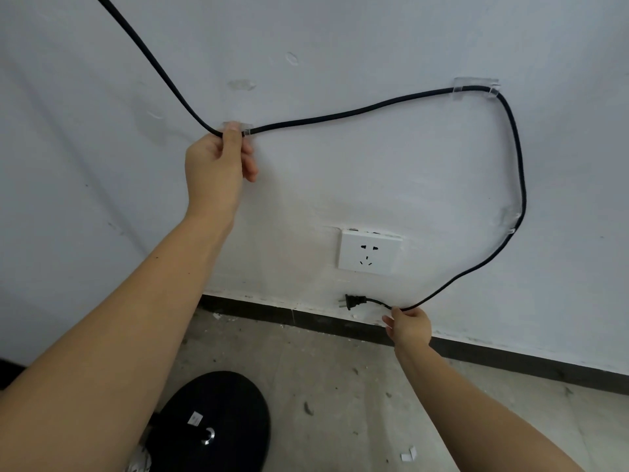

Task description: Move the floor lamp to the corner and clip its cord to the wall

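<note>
Against the white wall [374,35], the left hand [218,165] reaches up with the arm fully stretched, thumb and fingers pinched together on the black cord [340,114] at a clear adhesive clip [238,128]. From that pinch the cord climbs away to the upper left, out of view. To the right it sags, then rises into a second clear clip [474,88], bends downward, and passes what looks like a third clip [512,223], though that one is hard to make out. Lower down, the right hand [410,327] is extended near the dark baseboard [510,361], fingertips closed around the cord just short of its plug [354,301]. The plug hangs free, prongs pointing left, below the white wall socket [369,252]. On the concrete floor [340,386], under the left forearm, sits the lamp's round black base [221,403]. Small white paper scraps [408,454] lie nearby.
</note>
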Tool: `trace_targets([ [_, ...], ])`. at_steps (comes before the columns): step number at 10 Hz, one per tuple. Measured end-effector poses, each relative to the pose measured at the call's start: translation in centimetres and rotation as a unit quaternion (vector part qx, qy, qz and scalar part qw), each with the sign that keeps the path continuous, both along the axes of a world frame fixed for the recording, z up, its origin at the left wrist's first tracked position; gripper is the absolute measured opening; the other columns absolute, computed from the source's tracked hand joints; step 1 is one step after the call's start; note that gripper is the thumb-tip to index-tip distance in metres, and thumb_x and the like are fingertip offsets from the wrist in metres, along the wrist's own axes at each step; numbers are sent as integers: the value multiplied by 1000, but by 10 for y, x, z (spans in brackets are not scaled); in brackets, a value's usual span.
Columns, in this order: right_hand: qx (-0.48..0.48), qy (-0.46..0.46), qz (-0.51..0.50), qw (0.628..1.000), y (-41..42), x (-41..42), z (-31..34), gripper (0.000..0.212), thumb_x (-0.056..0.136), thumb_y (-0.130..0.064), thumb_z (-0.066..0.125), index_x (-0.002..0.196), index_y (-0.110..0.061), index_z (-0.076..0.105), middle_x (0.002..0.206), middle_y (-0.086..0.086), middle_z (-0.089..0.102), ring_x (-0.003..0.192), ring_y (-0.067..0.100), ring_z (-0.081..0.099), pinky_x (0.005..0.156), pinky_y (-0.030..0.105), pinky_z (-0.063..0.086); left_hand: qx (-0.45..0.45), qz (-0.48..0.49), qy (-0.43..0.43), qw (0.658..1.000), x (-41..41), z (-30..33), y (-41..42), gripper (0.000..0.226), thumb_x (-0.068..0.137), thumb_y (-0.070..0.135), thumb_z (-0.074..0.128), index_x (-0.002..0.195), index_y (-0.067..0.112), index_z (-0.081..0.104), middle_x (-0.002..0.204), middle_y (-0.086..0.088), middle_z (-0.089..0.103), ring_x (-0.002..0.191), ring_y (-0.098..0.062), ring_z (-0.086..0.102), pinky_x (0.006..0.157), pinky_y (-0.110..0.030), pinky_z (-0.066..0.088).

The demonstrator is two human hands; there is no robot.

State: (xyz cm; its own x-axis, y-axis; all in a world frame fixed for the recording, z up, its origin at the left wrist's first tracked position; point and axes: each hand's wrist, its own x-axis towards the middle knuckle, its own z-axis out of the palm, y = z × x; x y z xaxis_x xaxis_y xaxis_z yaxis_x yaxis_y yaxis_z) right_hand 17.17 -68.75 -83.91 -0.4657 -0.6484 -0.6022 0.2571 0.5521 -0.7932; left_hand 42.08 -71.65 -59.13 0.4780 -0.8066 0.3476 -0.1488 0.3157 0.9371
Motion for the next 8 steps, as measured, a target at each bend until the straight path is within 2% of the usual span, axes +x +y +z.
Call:
trace_targets([
  [1, 14, -73, 7, 997, 0, -7, 4, 4, 93, -8, 55, 93, -7, 51, 94, 10, 60, 83, 23, 64, 68, 34, 53, 3, -4, 16, 1000, -3, -1, 0, 37, 97, 29, 44, 65, 16, 56, 41, 10, 56, 43, -8, 50, 51, -23, 48],
  [2, 17, -129, 27, 991, -1, -10, 12, 10, 92, -10, 57, 97, -5, 49, 93, 11, 57, 94, 26, 61, 82, 41, 52, 38, -10, 52, 998, -4, 3, -1, 36, 95, 30, 47, 64, 16, 57, 42, 9, 56, 46, -7, 53, 54, -24, 51],
  [3, 22, -158, 39, 986, -3, -11, 18, 15, 91, -12, 58, 101, -4, 52, 96, 11, 58, 99, 26, 60, 85, 46, 53, 85, -16, 69, 994, -1, 10, -1, 31, 87, 30, 51, 61, 15, 59, 43, 7, 58, 45, -10, 54, 59, -29, 52],
  [4, 24, -168, 54, 984, -3, -11, 24, 11, 90, -13, 59, 94, -4, 54, 98, 10, 58, 106, 27, 60, 82, 49, 53, 122, -11, 81, 989, -2, 19, 1, 32, 83, 34, 53, 58, 15, 59, 41, 6, 58, 42, -10, 54, 54, -25, 52],
  [5, 26, -169, 70, 983, -1, -11, 33, 36, 89, -15, 62, 120, -1, 51, 119, 15, 56, 115, 30, 58, 88, 55, 50, 153, -13, 68, 986, -3, 25, 4, 36, 82, 45, 56, 61, 16, 60, 45, 7, 59, 43, -9, 55, 55, -25, 53],
  [6, 51, -170, 95, 980, 9, -13, 52, 42, 86, -19, 68, 121, -7, 48, 135, 19, 48, 120, 33, 53, 95, 62, 43, 160, -30, 24, 986, -1, 21, 16, 41, 81, 56, 55, 69, 19, 64, 57, 5, 62, 51, -10, 58, 57, -26, 54],
  [7, 67, -157, 149, 974, 23, -28, 67, 39, 86, -22, 68, 119, -10, 50, 140, 19, 46, 117, 33, 54, 86, 59, 46, 143, -58, -38, 987, -9, -17, 40, 35, 90, 48, 49, 81, 18, 64, 69, 1, 62, 63, -13, 58, 67, -31, 52],
  [8, 52, -94, 199, 974, 40, -48, 90, 29, 90, -21, 62, 114, -6, 56, 124, 15, 60, 98, 27, 62, 86, 49, 49, 197, -118, -147, 962, -31, -60, 75, 26, 94, 33, 49, 80, 15, 62, 70, 1, 59, 68, -16, 55, 68, -29, 46],
])
